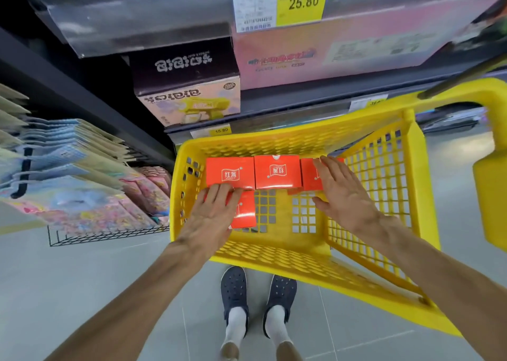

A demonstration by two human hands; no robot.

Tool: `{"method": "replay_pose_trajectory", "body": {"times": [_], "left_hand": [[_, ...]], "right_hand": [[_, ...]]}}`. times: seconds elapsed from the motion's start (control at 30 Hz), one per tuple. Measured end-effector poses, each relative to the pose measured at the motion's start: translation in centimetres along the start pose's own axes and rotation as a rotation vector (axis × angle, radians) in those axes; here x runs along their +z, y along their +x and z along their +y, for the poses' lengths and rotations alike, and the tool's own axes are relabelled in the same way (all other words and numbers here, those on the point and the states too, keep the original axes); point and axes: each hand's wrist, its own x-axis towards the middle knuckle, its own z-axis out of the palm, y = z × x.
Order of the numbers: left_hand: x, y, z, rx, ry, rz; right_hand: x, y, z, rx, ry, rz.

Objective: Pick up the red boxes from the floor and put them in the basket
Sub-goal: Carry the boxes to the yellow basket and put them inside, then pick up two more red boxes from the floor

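Note:
A yellow plastic basket (384,284) stands on the floor in front of me. Along its far wall lie three red boxes: one on the left (230,172), one in the middle (277,171) and one on the right (311,175), partly hidden by my right hand. A fourth red box (245,213) lies nearer to me on the basket floor. My left hand (212,215) rests flat on this fourth box with straight fingers. My right hand (343,193) hovers with spread fingers over the right box and holds nothing.
Store shelves with boxed toys (189,97) and price tags (279,4) rise behind the basket. A wire rack of flat packets (82,174) stands on the left. The basket's yellow handle (491,190) sticks up on the right. My feet (258,295) stand on grey floor tiles.

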Motion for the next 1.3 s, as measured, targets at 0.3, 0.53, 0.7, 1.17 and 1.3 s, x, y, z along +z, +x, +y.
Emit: {"method": "replay_pose_trajectory", "body": {"times": [0.3, 0.53, 0.7, 1.17, 1.3], "left_hand": [[0.6, 0.7, 0.1, -0.033, 0.064, -0.066], [-1.4, 0.4, -0.2, -0.011, 0.008, -0.035], [-7.9, 0.5, 0.5, 0.050, -0.098, 0.086], [-37.0, -3.1, 10.5, 0.413, -0.036, 0.351], [-43.5, -3.1, 17.8, 0.616, -0.048, 0.419]], "right_hand": [[0.9, -0.2, 1.3, -0.006, 0.038, 0.039], [-1.5, -1.3, 1.5, -0.016, 0.097, 0.007], [-7.4, -4.0, 1.3, -0.056, 0.047, -0.032], [-36.5, -23.1, 1.7, 0.066, -0.019, 0.275], [-41.5, -31.3, 5.6, 0.208, -0.013, 0.361]]}}
